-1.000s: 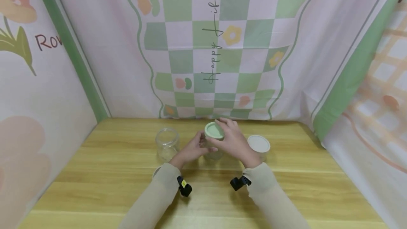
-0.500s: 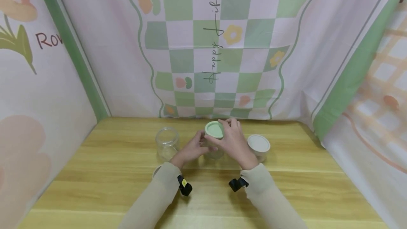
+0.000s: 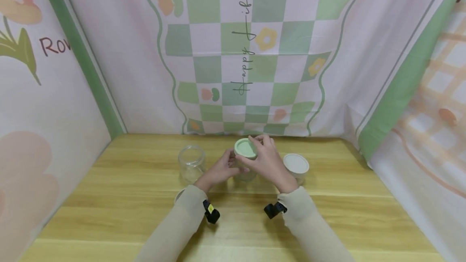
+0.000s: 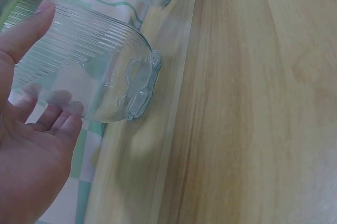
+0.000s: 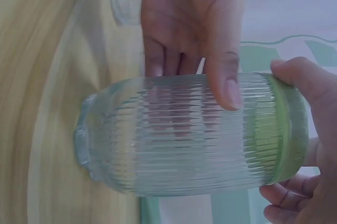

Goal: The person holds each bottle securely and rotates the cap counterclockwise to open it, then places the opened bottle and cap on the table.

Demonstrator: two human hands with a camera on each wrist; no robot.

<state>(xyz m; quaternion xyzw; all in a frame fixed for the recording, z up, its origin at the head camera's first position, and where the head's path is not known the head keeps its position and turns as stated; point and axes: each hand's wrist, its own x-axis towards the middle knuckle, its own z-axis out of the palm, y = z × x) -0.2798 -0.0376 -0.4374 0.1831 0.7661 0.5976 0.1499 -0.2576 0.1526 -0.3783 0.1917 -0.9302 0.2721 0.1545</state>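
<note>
A ribbed clear glass jar (image 5: 184, 139) with a scalloped foot stands upright at the table's middle, a green lid (image 3: 245, 148) on its mouth. My left hand (image 3: 221, 170) grips the jar's side, thumb in front and fingers behind, as the left wrist view also shows on the glass jar (image 4: 95, 60). From the right, my right hand (image 3: 268, 161) holds the rim of the lid between thumb and fingers. In the right wrist view the lid (image 5: 292, 129) sits level against the jar's top, and the right hand (image 5: 310, 182) is partly cut off.
An open clear jar (image 3: 191, 165) stands to the left. On the right is a jar with a white lid (image 3: 296, 164). A pale round thing (image 3: 178, 195), mostly hidden by the left sleeve, lies on the wooden table (image 3: 240, 229). A checked curtain (image 3: 236, 51) hangs behind.
My right hand has shifted slightly around the lid's rim, its wrist moving a little and back. The left hand and the jar stay in place.
</note>
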